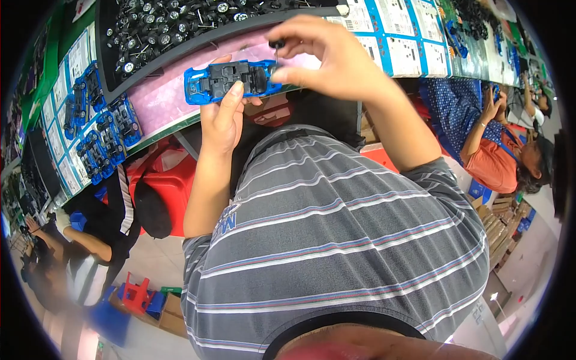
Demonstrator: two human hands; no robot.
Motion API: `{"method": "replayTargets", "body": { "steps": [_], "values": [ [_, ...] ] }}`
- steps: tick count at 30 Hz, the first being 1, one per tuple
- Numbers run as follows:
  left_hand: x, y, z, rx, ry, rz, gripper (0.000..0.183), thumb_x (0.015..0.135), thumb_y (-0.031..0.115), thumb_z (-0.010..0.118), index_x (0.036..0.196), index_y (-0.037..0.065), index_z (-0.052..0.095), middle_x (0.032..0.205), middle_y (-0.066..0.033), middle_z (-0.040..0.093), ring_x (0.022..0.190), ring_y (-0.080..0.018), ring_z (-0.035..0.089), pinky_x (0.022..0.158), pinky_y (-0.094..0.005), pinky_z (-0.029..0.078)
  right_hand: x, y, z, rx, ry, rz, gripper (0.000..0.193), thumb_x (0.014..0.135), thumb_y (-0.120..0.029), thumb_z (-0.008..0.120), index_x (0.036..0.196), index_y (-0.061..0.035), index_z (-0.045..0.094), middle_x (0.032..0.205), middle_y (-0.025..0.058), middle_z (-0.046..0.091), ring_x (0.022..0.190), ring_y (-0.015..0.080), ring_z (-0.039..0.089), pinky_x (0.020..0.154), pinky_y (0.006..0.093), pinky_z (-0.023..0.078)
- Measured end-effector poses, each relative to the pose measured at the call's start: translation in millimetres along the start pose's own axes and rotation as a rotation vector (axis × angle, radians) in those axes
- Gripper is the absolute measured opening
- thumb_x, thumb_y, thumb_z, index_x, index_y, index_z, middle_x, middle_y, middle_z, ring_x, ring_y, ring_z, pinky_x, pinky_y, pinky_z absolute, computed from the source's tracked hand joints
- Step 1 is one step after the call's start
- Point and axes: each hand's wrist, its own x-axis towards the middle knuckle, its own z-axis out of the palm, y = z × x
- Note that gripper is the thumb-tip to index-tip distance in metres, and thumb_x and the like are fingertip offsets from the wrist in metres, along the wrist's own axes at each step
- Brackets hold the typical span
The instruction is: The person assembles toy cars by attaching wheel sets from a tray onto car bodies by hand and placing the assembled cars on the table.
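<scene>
My left hand [223, 114] is closed around a blue toy car body [234, 82], its thumb pressed on the black underside, which faces up. No wheels show on this body's underside. At the car's right end my right hand [324, 57] pinches a wheel axle [276, 53]. A small black wheel sits at the axle's upper end, between fingers and thumb. The lower end of the axle, close to the car, is partly hidden by my thumb.
Beyond my hands a black-edged tray [180, 27] holds many loose wheels and axles. Several blue toy cars [108, 135] stand on the table to the left. Printed sheets [402, 27] cover the right side. Other people sit at both sides, near a red stool [137, 292].
</scene>
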Motion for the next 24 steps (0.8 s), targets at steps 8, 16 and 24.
{"method": "replayTargets", "body": {
  "steps": [8,16,24],
  "values": [
    [-1.3,3.0,8.0,-0.116,-0.071,0.013,0.059,0.090,0.008,0.065,0.143,0.004,0.038,0.117,-0.0128,0.061,0.102,-0.0219,0.064,0.077,-0.0361,0.057,-26.8,21.4,14.2,0.147,0.072,0.136,0.027,0.087,-0.007,0.070,0.113,-0.0004,0.065,0.114,0.0094,0.063,0.093,0.0152,0.063,0.081,0.0298,0.053],
    [-15.6,13.2,19.6,0.016,-0.013,-0.037,0.058,0.088,0.008,0.068,0.139,0.003,0.041,0.109,-0.0121,0.063,0.087,-0.0206,0.067,0.069,-0.0314,0.058,-30.4,13.9,19.0,0.718,-0.139,0.508,0.029,0.092,-0.009,0.060,0.120,0.0006,0.060,0.104,0.0063,0.066,0.096,0.0139,0.062,0.087,0.0301,0.050],
    [-23.8,17.9,25.0,0.134,0.054,-0.152,0.035,0.089,0.004,0.069,0.122,-0.002,0.058,0.092,-0.0101,0.068,0.066,-0.0158,0.066,0.053,-0.0249,0.053,-32.1,12.8,30.7,0.412,-0.109,0.500,0.031,0.080,0.007,0.057,0.110,0.0014,0.060,0.093,0.0053,0.064,0.086,0.0107,0.062,0.077,0.0254,0.052]
  ]
}}
